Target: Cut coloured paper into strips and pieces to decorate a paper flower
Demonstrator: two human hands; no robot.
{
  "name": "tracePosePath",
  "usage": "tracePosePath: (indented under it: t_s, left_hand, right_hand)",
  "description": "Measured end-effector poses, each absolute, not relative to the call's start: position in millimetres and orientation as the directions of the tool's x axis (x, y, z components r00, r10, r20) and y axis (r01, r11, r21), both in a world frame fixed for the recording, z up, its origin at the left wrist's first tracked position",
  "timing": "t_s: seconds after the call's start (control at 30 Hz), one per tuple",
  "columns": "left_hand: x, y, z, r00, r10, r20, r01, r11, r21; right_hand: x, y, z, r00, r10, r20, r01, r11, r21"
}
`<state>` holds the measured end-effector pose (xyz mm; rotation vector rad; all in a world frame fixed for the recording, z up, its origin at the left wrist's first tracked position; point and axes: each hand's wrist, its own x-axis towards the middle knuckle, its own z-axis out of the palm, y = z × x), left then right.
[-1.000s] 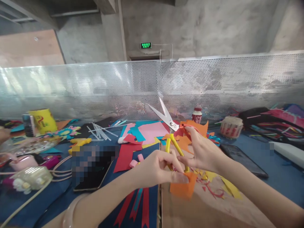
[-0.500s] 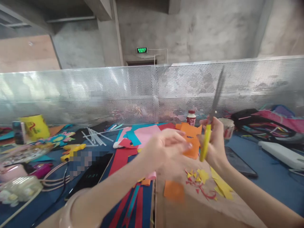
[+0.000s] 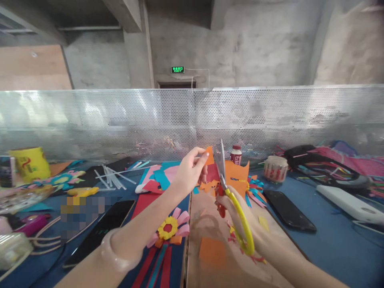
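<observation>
My left hand (image 3: 192, 170) is raised in the middle, thumb and fingers pinching a small piece of orange paper (image 3: 209, 155). My right hand (image 3: 230, 211) grips a pair of scissors (image 3: 241, 216) with yellow and red handles. The blades point upward, slightly parted, just right of the orange piece; I cannot tell if they touch it. Below, an orange paper square (image 3: 211, 252) lies on the brown board (image 3: 198, 218). Beside my left forearm is a paper flower (image 3: 168, 228) with a yellow centre ring and pink loops.
Behind my hands lie orange sheets (image 3: 238, 172) and a bottle (image 3: 236, 155). To the right are a phone (image 3: 289, 211), a jar (image 3: 275, 169) and a white power bank (image 3: 349, 204). Another phone (image 3: 100, 232), glue sticks (image 3: 111, 177) and a yellow container (image 3: 31, 163) stand left. A perforated metal screen (image 3: 135, 116) runs behind.
The scissors have come left and down toward my left hand, their blades now parted. My left hand has risen, showing the pinched orange paper. The view has shifted a little, revealing the flower.
</observation>
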<state>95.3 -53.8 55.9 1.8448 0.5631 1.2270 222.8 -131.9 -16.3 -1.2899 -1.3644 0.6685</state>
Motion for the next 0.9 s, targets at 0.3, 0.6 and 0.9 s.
tracePosePath:
  t_s: [0.3,0.6,0.9]
  left_hand:
    - [90,-62,51,0.498,0.726,0.474,-0.076,-0.507,0.858]
    - [91,-55,43,0.487,0.660,0.572,-0.182,-0.564,0.805]
    - [91,-63,42,0.469,0.675,0.570,-0.167,-0.566,0.807]
  right_hand:
    - [210,-133,-26,0.150,0.941,0.304,0.260,0.259,-0.930]
    - [213,-136,-26,0.156,0.958,0.242,0.258,0.197,-0.946]
    - [212,-139,-20,0.147,0.962,0.229,0.294,0.178,-0.939]
